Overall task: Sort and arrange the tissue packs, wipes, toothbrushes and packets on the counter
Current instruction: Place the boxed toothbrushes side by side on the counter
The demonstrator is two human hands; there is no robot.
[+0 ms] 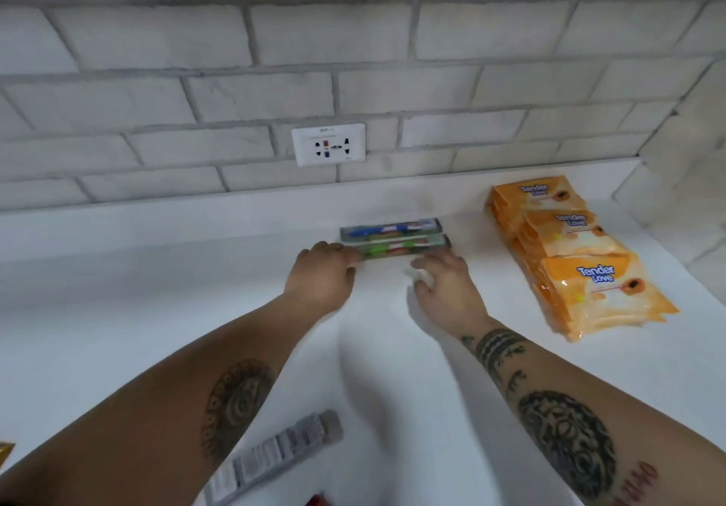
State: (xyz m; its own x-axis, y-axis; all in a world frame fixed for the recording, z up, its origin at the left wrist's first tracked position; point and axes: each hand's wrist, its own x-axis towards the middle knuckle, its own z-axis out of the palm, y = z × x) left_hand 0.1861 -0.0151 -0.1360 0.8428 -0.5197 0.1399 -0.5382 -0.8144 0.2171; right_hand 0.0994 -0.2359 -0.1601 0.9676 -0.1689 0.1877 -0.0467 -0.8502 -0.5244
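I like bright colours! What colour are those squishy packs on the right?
Orange, with blue writing: the packs show best in the head view.

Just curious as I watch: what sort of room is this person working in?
Probably a home kitchen or bathroom: a white counter against a pale brick-tile wall, with a wall socket just above it.

Two packaged toothbrushes, blue (389,227) behind green (404,248), lie flat side by side just below the wall socket (328,144). Right of it, orange tissue packs (577,254) overlap in a row.
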